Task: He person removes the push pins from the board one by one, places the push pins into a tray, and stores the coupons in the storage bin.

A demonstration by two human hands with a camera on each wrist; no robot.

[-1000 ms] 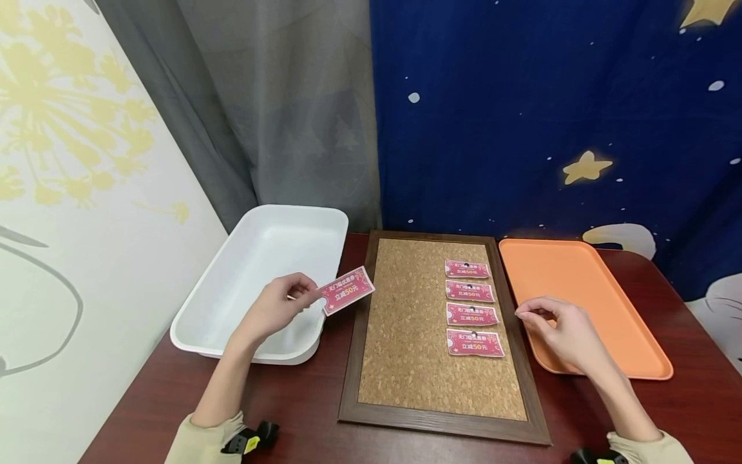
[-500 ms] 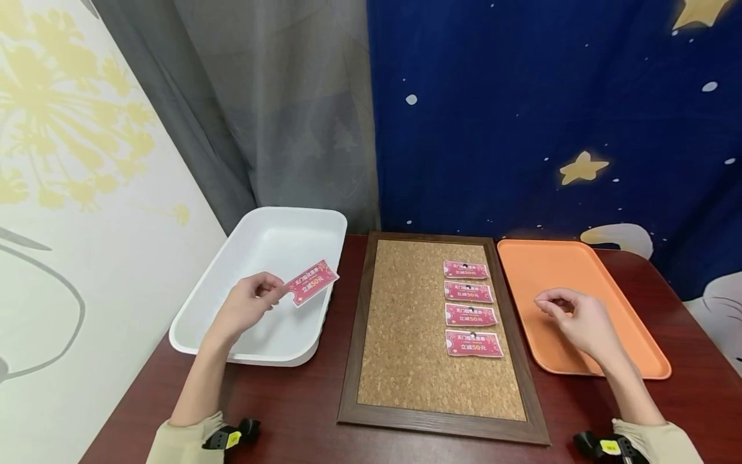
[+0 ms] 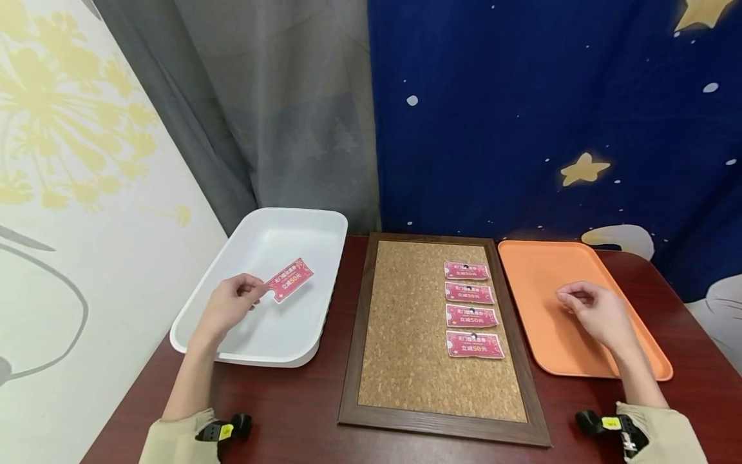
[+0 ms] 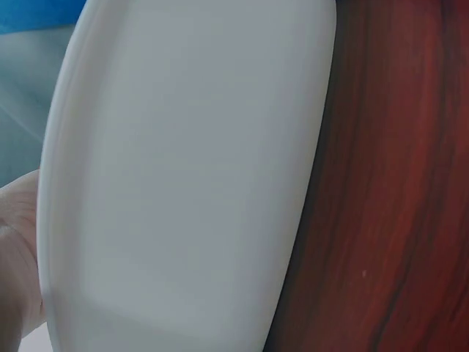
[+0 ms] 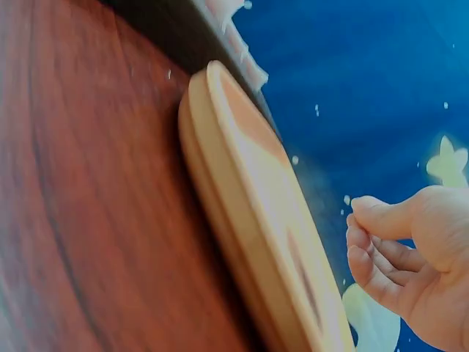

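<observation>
In the head view my left hand pinches one end of a pink coupon between thumb and fingers. The coupon is tilted above the white plastic bin. My right hand is over the orange tray, its thumb and index fingertips brought together and the other fingers curled. The right wrist view shows that hand from the side; whether something small is between the fingertips cannot be made out. Several matching coupons are fixed in a column on the framed cork board with small dark-headed pins.
The framed board lies between the bin on the left and the orange tray on the right, on a dark red wooden table. A blue star-patterned curtain and a grey curtain hang behind. A white wall borders the left side.
My left hand has carried the coupon leftward from the board's left edge to above the white bin. The right hand has moved rightward from beside the board to over the orange tray.
</observation>
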